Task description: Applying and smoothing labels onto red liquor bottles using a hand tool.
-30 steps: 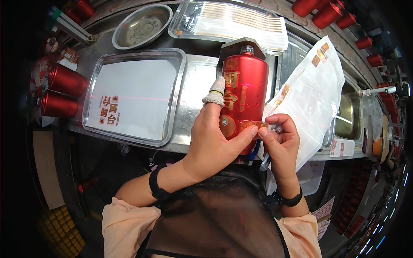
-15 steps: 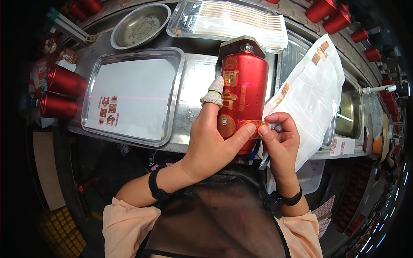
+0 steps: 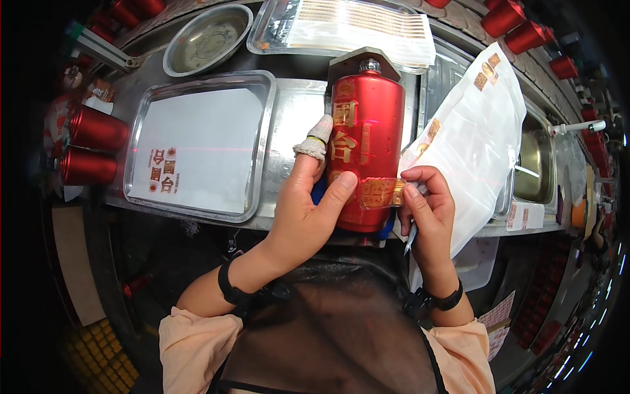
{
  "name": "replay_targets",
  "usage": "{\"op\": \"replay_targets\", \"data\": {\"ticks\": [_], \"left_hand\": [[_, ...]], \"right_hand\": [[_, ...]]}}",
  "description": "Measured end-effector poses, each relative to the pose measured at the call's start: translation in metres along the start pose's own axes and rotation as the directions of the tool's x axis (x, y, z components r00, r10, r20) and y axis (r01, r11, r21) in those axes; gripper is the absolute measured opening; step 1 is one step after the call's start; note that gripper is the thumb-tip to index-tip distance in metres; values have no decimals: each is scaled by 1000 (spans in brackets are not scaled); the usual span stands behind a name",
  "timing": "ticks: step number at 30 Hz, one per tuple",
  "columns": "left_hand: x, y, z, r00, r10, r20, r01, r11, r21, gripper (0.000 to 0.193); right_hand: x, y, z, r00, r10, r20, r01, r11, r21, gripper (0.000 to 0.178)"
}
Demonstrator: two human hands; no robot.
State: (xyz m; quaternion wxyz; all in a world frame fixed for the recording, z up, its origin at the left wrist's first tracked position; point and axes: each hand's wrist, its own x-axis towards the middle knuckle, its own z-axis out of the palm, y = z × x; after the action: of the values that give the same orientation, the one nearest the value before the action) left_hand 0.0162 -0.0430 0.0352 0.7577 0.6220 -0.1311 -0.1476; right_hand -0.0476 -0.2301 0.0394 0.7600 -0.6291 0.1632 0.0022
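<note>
A glossy red bottle (image 3: pixel 369 131) with gold characters lies lengthwise in front of me, its neck pointing away. My left hand (image 3: pixel 306 211) grips its lower part, thumb pressed on a gold sticker (image 3: pixel 379 192) near the base; the index finger wears a white cloth cot. My right hand (image 3: pixel 427 211) pinches the sticker's right end against the bottle and also holds a thin tool in its fingers.
A steel tray (image 3: pixel 256 141) holding a white sheet with gold stickers sits to the left. A round steel bowl (image 3: pixel 205 39) and a tray of sticker strips (image 3: pixel 357 25) lie behind. A white backing sheet (image 3: pixel 476 141) is at right. Red cups (image 3: pixel 92 148) stand at far left.
The bottle has turned slightly under my hands. My left thumb has slid onto the gold sticker, and my right fingers have moved up to its right end.
</note>
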Motion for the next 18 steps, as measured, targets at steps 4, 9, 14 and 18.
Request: {"op": "replay_targets", "data": {"ticks": [4,9,14,18], "left_hand": [[-3,4,-3,998,6,55,-10,998,64,81],[-2,4,-2,997,-6,78,-7,986,164,92],[-3,1,-2,998,-11,59,4,993,121,90],[-4,-2,-2,998,-8,61,1,993,121,87]], "right_hand": [[2,2,8,999,-37,-34,36,999,-29,27],[2,1,5,996,-79,-28,79,997,-5,31],[4,13,7,999,-43,-15,42,997,-65,43],[5,15,9,997,-63,-48,60,996,-61,47]]}}
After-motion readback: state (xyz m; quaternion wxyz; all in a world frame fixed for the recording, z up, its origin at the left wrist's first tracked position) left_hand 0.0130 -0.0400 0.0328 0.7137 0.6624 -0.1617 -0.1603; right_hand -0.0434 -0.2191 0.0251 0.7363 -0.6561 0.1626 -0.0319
